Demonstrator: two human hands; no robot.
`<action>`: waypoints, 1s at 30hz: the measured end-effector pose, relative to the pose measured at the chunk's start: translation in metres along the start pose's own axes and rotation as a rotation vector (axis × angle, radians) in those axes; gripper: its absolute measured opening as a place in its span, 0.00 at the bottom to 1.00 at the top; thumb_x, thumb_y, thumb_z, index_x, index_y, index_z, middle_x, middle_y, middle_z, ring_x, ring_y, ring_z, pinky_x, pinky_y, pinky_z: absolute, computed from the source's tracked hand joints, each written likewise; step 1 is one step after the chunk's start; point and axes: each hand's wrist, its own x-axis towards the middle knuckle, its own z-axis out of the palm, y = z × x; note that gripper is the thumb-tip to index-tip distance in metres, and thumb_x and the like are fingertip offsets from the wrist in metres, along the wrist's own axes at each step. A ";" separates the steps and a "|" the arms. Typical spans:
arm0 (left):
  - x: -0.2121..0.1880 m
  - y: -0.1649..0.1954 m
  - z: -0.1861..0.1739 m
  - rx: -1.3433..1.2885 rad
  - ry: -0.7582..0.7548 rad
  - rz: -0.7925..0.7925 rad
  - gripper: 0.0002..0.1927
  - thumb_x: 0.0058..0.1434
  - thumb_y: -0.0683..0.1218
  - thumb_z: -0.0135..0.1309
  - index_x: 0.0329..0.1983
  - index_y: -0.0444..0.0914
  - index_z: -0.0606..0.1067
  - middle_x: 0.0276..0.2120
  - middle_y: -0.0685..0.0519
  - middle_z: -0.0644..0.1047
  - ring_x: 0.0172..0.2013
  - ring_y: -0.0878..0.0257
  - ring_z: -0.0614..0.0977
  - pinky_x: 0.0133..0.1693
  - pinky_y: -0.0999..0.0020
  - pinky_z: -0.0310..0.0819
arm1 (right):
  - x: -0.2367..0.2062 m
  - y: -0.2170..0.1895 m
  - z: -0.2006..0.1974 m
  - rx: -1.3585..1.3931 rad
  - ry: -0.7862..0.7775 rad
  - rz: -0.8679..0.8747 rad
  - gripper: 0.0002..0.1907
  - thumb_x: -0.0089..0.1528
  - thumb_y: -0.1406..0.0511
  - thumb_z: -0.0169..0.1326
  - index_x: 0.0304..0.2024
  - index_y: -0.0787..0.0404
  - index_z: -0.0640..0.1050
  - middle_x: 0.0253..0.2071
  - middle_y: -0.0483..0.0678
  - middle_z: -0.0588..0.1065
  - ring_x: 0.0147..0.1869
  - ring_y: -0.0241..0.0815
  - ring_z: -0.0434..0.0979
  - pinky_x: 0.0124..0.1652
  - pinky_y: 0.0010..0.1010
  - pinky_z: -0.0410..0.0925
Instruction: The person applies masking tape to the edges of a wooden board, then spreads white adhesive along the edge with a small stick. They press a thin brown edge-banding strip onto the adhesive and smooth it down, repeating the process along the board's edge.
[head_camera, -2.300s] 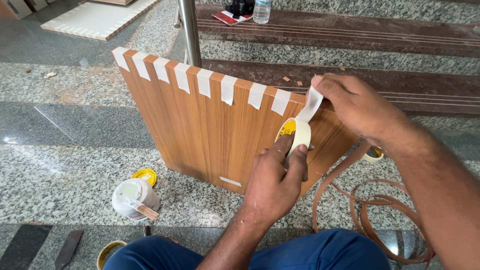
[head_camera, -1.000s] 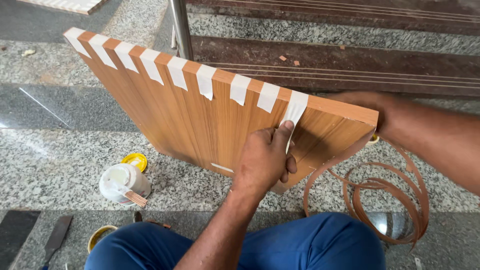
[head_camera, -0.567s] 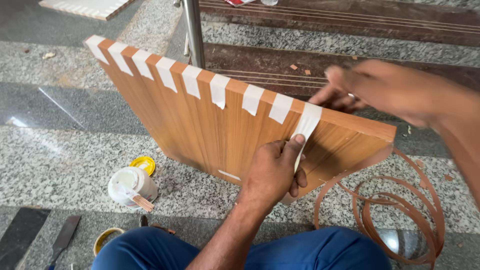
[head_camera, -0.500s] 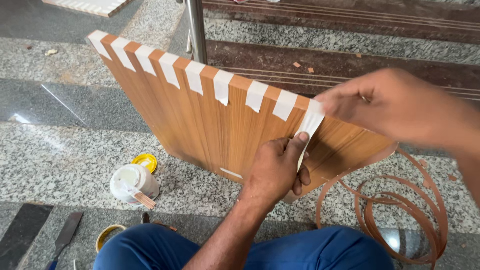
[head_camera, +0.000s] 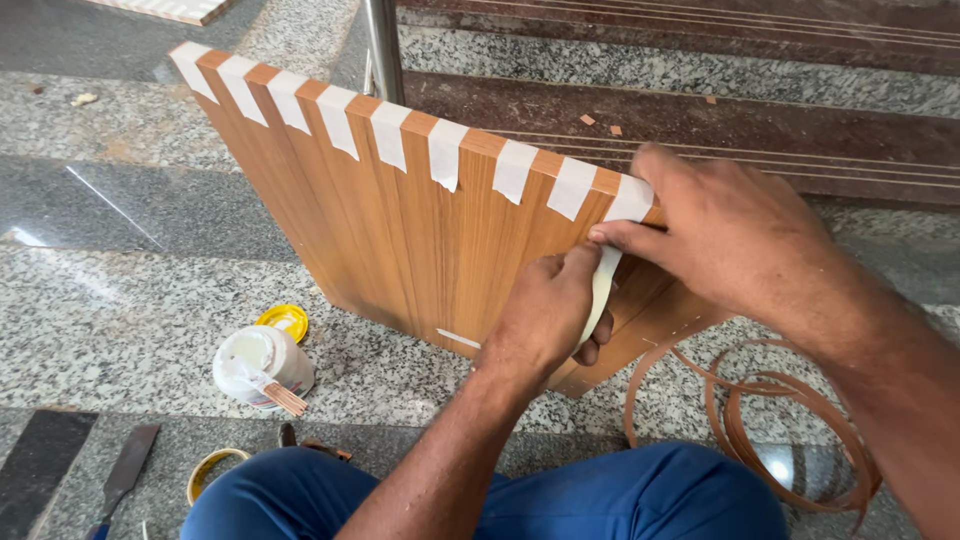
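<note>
A wood-grain board (head_camera: 420, 240) stands on edge on the granite floor, tilted, with several white tape strips (head_camera: 445, 155) folded over its top edge. My left hand (head_camera: 545, 315) grips a roll of white masking tape against the board's face near its right end. A length of tape (head_camera: 603, 285) runs up from the roll to the top edge. My right hand (head_camera: 725, 235) presses that tape's end onto the board's top edge with thumb and fingers.
A white glue jar (head_camera: 262, 365) with a stick in it and its yellow lid (head_camera: 283, 322) sit at the left. A coil of brown edge banding (head_camera: 770, 420) lies at the right. A chisel (head_camera: 120, 480) and a tape roll (head_camera: 212, 470) lie near my knee. A steel post (head_camera: 383, 50) stands behind.
My right hand has come down from above the board and now presses the newest tape strip onto the top edge. My left hand has stayed on the roll.
</note>
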 end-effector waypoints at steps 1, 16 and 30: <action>0.002 -0.002 0.000 -0.003 -0.005 0.005 0.27 0.72 0.58 0.37 0.36 0.32 0.76 0.15 0.52 0.73 0.12 0.66 0.71 0.16 0.68 0.66 | 0.000 0.000 0.001 -0.010 0.022 -0.018 0.30 0.61 0.43 0.53 0.46 0.62 0.71 0.17 0.47 0.73 0.16 0.36 0.72 0.19 0.33 0.70; -0.034 -0.067 0.014 0.124 -0.260 0.259 0.13 0.65 0.43 0.52 0.46 0.28 0.70 0.29 0.49 0.78 0.29 0.64 0.81 0.34 0.62 0.80 | 0.028 0.033 -0.009 0.311 -0.286 0.022 0.34 0.50 0.46 0.71 0.49 0.61 0.79 0.36 0.57 0.82 0.41 0.49 0.85 0.42 0.48 0.77; -0.067 -0.049 -0.013 0.167 0.152 0.413 0.14 0.70 0.43 0.47 0.56 0.32 0.71 0.31 0.48 0.81 0.34 0.65 0.82 0.37 0.65 0.79 | 0.031 -0.013 -0.020 0.217 0.039 -0.095 0.43 0.55 0.37 0.61 0.58 0.60 0.77 0.42 0.58 0.82 0.41 0.50 0.83 0.45 0.50 0.75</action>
